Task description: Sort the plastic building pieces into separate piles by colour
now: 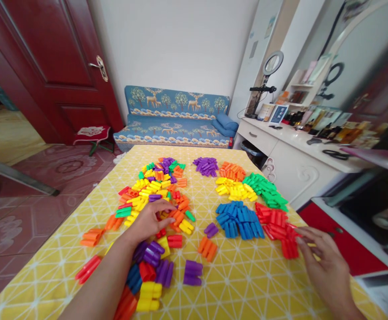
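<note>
A mixed heap of plastic tube-shaped building pieces [145,191] in several colours lies on the table's left half. My left hand [150,220] reaches into it, thumb and forefinger apart around orange pieces [178,218]; its other fingertips are hidden. At the right, my right hand [327,262] pinches a red building piece [292,229] at the edge of the red pile [272,220]. Blue pieces [238,220] lie left of that pile, and green pieces [266,190] behind it. Yellow [235,190], orange [232,171] and purple [206,166] piles sit farther back.
A yellow patterned cloth [247,284] covers the table. Loose purple [193,272] and orange [207,248] pieces lie near the middle. Beyond stands a blue sofa [170,122]. To the right is a white dressing table [300,151]; a red stool [92,134] stands by the door.
</note>
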A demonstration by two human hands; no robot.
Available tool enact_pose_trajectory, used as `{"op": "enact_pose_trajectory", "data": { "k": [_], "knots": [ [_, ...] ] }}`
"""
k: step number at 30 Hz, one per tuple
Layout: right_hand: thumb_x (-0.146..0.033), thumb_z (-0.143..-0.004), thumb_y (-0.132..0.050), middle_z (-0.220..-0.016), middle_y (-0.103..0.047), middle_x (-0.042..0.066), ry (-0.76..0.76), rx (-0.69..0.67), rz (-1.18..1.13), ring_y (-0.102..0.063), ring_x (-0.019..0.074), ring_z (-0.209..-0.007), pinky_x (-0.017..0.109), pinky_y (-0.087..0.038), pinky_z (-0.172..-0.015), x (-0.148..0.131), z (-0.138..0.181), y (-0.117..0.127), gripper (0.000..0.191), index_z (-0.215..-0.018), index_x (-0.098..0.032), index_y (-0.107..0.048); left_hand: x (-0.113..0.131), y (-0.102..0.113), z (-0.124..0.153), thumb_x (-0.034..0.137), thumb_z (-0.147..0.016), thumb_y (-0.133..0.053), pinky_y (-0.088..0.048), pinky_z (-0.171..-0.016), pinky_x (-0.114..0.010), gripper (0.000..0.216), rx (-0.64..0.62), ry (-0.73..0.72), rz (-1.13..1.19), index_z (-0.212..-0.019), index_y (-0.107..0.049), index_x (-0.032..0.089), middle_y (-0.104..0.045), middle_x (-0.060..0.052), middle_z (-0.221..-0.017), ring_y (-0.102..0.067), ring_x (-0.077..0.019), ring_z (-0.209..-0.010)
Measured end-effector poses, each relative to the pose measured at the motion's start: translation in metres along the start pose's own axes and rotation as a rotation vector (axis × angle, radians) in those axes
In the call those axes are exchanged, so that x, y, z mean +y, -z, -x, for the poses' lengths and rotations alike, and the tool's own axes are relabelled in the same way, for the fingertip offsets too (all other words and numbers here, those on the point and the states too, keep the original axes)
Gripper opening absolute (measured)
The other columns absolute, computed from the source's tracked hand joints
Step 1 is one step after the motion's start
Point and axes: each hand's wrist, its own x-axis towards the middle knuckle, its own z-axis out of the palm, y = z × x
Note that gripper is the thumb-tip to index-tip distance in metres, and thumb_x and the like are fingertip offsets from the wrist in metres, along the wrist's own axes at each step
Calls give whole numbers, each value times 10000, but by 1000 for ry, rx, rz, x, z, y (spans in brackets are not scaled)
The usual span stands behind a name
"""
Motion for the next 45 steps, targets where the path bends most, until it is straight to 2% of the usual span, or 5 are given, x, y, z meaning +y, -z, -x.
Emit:
{"op": "enact_pose_trajectory", "data": {
  "k": [9, 15, 24, 39, 45],
  "knots": [
    [-155, -840, -549, -1148, -588, 66, 241, -619, -404, -578, 192, -1029, 352, -490, -897, -159, -18, -116, 315, -1137, -248, -596, -1, -1, 2, 240, -799, -644, -486, -784, -290, 200, 17, 42, 6, -976, -713, 178, -708, -67, -924, -643, -181, -849],
    [-154, -693, -701, -1323, -490, 82, 267, -699, -356, -419, 260, -1242, 434, -360, -1055, -191, -6, -188, 602, -1270, -245, -552, 2, -1, 3, 259, -818, -625, -485, -753, -279, 193, 42, 47, 11, -968, -710, 174, -708, -61, -888, -640, -169, -813],
    [-227, -870, -553, -1033, -608, 52, 75, -632, -537, -578, 183, -970, 320, -454, -863, -184, -5, -191, 209, -1056, -217, -647, 3, -2, 4, 369, -717, -748, -483, -780, -288, 412, 10, 12, 58, -1081, -670, 192, -688, -62, -954, -623, -178, -847],
    [-193, -821, -548, -860, -650, 27, 82, -548, -432, -583, 149, -703, 272, -466, -660, -193, -3, -182, 158, -932, -208, -661, 5, -1, 0, 365, -869, -565, -474, -732, -268, 245, 14, 61, 25, -854, -701, 162, -696, -61, -816, -625, -165, -768],
    [-322, -783, -595, -814, -647, 31, -202, -334, -676, -614, 137, -655, 244, -509, -580, -155, -71, -172, 264, -997, -167, -596, 1, -1, 1, 334, -870, -560, -471, -736, -268, 221, 12, 80, 8, -878, -698, 161, -700, -58, -844, -628, -166, -778]
  ]
}}
